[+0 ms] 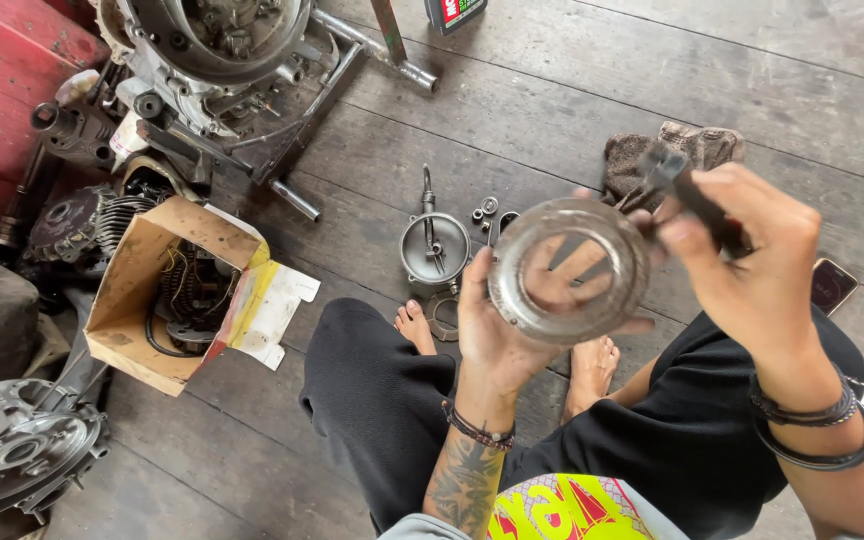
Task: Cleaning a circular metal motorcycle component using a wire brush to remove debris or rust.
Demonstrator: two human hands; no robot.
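Meanwhile, left hand (492, 330) grips a round grey metal ring plate (569, 268); right hand (752, 260) pinches dark pliers (687, 190) at its rim, work unfinished.

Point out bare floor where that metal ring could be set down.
Bare planks lie between the engine frame and the rag, and again below the cardboard box. The left edge is crowded with engine parts; small bolts clutter the round cover.

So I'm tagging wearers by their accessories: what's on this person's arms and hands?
Both arms are bare, with no sleeves or gloves. The left hand has a dark beaded bracelet at the wrist and a dark tattoo along the forearm. The right hand has several thin dark bangles stacked at the wrist.
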